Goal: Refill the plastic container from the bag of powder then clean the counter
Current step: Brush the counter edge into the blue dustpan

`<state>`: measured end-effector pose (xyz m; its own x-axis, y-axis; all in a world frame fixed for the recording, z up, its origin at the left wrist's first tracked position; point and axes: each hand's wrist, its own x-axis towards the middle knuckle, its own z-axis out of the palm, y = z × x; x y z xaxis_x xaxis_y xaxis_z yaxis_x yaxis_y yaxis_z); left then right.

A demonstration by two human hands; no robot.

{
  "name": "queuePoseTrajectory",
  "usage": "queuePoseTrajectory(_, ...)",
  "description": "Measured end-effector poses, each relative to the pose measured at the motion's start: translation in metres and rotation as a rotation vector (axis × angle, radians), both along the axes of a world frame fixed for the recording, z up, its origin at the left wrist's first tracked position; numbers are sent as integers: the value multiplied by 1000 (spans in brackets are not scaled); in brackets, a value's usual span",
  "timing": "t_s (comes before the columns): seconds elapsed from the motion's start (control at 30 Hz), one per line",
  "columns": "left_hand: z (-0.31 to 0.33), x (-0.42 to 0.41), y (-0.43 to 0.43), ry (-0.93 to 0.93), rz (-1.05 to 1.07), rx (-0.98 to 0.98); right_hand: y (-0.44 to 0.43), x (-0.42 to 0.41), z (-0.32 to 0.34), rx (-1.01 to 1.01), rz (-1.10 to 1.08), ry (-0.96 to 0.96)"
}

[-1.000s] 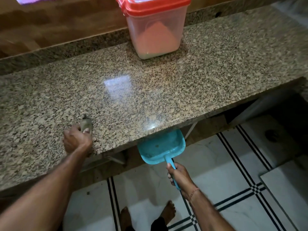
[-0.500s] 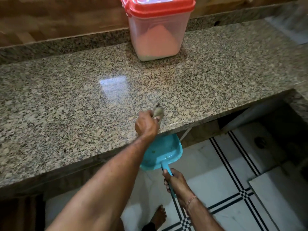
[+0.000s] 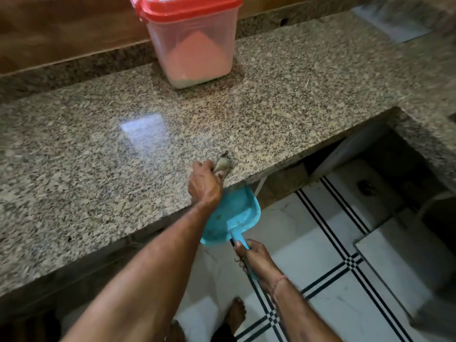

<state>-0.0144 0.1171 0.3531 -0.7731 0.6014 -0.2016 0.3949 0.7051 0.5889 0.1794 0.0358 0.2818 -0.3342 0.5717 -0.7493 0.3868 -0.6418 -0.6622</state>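
The plastic container (image 3: pixel 195 43), clear with a red lid and a heap of pale powder inside, stands at the back of the granite counter (image 3: pixel 98 154). My left hand (image 3: pixel 204 183) grips a small grey cloth (image 3: pixel 223 165) pressed on the counter at its front edge. Just below that edge, my right hand (image 3: pixel 254 260) holds a blue dustpan (image 3: pixel 234 215) by its handle, its tray under the cloth. A few specks lie in the pan. No powder bag is in view.
A wooden wall runs behind the counter. The counter turns a corner at the right, leaving an open recess (image 3: pixel 385 174) below. White floor tiles with black lines (image 3: pixel 333 262) lie underneath, and my bare feet (image 3: pixel 237 314) stand by the counter.
My left hand swept the cloth from the left part of the counter rightward to the front edge above the dustpan. The dustpan stayed beneath the edge.
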Motion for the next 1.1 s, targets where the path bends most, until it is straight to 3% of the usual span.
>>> queuePoseTrajectory(0.17, 16, -68, 3, -52, 159, 135, 17, 10, 12, 19, -22, 4)
queuePoseTrajectory(0.33, 27, -122, -26, 47, 345, -73, 28, 0, 18, 37, -24, 36)
queuePoseTrajectory(0.47, 18, -62, -7, -117, -47, 92, 35, -13, 14, 25, -19, 3)
queuePoseTrajectory(0.53, 19, -47, 10, -148, -105, 140, 38, -12, 14, 30, 6, -41)
queuePoseTrajectory(0.67, 24, -129, 33, -98, 181, 171, 48, -11, 12, 13, 34, -77)
queuePoseTrajectory(0.8, 5, -208, 50, 68, 326, 4, 62, -20, 10, -30, 6, -117)
queuePoseTrajectory(0.87, -1, -193, 67, 22, 234, 60, 68, -29, 10, -35, -16, -117)
queuePoseTrajectory(1.0, -2, -118, 105, -99, -328, 169, 78, -44, 7, -26, -35, -95)
queuePoseTrajectory(1.03, -6, -114, 113, -110, -394, 165, 79, -46, 7, -24, -28, -91)
queuePoseTrajectory(1.1, -5, -134, 128, -120, -310, 216, 85, -47, 8, -25, -23, -84)
